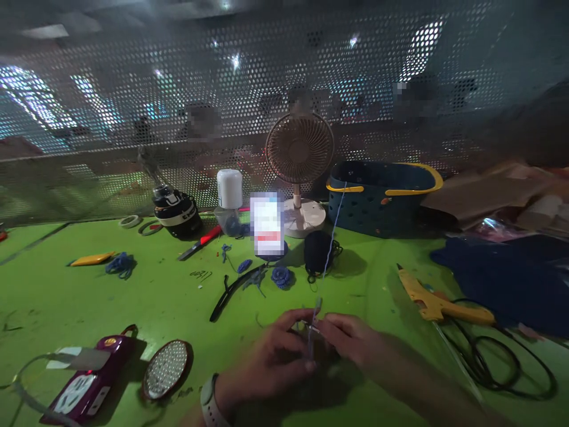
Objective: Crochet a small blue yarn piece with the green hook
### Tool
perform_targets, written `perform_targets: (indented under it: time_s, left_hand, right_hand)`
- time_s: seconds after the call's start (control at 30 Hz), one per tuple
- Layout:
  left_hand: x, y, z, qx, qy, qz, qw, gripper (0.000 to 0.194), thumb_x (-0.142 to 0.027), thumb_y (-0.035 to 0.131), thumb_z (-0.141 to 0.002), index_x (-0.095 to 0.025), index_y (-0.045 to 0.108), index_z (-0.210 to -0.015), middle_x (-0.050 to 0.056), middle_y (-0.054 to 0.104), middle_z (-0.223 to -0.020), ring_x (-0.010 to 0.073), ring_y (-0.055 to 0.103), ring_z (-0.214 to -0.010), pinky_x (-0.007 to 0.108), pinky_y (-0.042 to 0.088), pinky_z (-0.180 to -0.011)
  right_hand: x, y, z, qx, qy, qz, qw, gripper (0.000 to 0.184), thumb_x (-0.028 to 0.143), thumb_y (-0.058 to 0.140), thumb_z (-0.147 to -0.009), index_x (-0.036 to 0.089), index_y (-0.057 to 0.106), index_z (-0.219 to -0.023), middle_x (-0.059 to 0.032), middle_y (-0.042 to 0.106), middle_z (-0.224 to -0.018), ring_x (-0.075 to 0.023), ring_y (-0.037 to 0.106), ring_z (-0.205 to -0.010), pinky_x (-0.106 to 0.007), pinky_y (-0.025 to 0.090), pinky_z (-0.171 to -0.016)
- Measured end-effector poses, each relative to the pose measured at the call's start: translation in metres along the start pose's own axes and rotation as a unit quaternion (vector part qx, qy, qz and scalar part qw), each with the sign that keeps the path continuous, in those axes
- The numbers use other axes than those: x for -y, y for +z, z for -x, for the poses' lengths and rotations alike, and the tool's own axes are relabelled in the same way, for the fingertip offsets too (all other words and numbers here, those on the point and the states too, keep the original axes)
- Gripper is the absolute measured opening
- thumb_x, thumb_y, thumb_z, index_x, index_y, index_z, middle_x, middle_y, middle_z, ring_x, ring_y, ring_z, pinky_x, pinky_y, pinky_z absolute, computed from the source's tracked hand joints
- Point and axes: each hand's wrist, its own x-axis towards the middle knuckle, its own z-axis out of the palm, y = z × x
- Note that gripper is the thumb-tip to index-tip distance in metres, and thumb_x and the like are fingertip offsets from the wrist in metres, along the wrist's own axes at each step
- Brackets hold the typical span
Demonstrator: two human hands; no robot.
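My left hand point(275, 356), with a pale watch band on its wrist, has its fingers curled around a light blue-violet yarn strand point(334, 228). This strand runs down from the dark blue basket point(371, 204) to my fingers. My right hand point(349, 337) is closed in a pinch on a thin, light-coloured tool that looks like a crochet hook point(310, 325). The hook's tip meets the yarn between my two hands. Any small piece of work at the fingertips is too blurred to make out. Beyond my hands lie a dark yarn ball point(317, 254) and a blue crocheted rosette point(281, 277).
A fan point(300, 148) and a lit phone point(267, 224) stand ahead. On the right lie a yellow glue gun point(438, 302) with its cable and dark cloth point(502, 284). At left are a purple device point(91, 376), a round studded object point(166, 369) and a utility knife point(202, 241).
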Motion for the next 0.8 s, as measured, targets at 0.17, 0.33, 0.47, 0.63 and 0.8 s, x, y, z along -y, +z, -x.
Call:
perform_targets:
  time_s: [0.17,0.33,0.47,0.63,0.8]
  left_hand:
    - [-0.003,-0.007,0.001,-0.043,0.005,-0.001,0.999,0.011,-0.024,0.071,-0.084,-0.025,0.078,-0.092,0.010,0.060,-0.133,0.0310,0.051,-0.130,0.047,0.041,-0.104]
    - [-0.007,-0.013,-0.001,-0.101,-0.005,-0.011,0.995,0.015,-0.029,0.065,-0.089,-0.024,0.077,-0.097,0.011,0.064,-0.124,0.0272,0.057,-0.120,0.045,0.045,-0.100]
    - [-0.009,-0.012,-0.003,-0.094,-0.005,0.037,0.995,0.017,-0.032,0.064,-0.090,-0.021,0.076,-0.095,0.011,0.068,-0.111,0.0223,0.063,-0.105,0.037,0.050,-0.089]
    - [-0.007,-0.001,-0.002,-0.027,-0.052,0.095,0.994,0.020,-0.035,0.068,-0.087,-0.017,0.075,-0.085,0.004,0.065,-0.080,0.0132,0.059,-0.071,0.026,0.048,-0.066]
    - [-0.006,0.003,0.002,0.011,-0.144,0.164,0.976,0.026,-0.040,0.073,-0.082,-0.015,0.076,-0.086,0.002,0.064,-0.070,0.0096,0.054,-0.060,0.024,0.044,-0.062]
  right_hand:
    - [0.014,-0.008,0.001,-0.027,0.010,0.051,0.998,0.056,0.075,0.052,-0.079,0.021,0.047,-0.065,0.0046,0.040,-0.063,-0.0121,0.038,-0.059,-0.025,0.031,-0.055]
    - [0.016,-0.035,-0.002,-0.074,0.062,0.303,0.948,0.049,0.063,0.045,-0.089,0.020,0.056,-0.067,0.0001,0.053,-0.059,-0.0156,0.048,-0.054,-0.027,0.032,-0.050]
    - [0.009,-0.047,-0.002,-0.122,-0.025,0.503,0.855,0.033,0.050,0.059,-0.084,0.019,0.069,-0.078,-0.0092,0.069,-0.077,-0.0269,0.063,-0.073,-0.039,0.046,-0.064]
    - [0.006,-0.031,0.009,-0.125,-0.206,0.382,0.892,0.048,0.024,0.053,-0.089,0.028,0.053,-0.137,-0.0096,0.058,-0.138,-0.0234,0.065,-0.100,-0.044,0.051,-0.091]
    - [0.015,-0.017,0.011,0.031,-0.153,0.244,0.957,0.042,0.018,0.060,-0.085,0.030,0.066,-0.125,-0.0067,0.072,-0.119,-0.0198,0.069,-0.089,-0.035,0.055,-0.083]
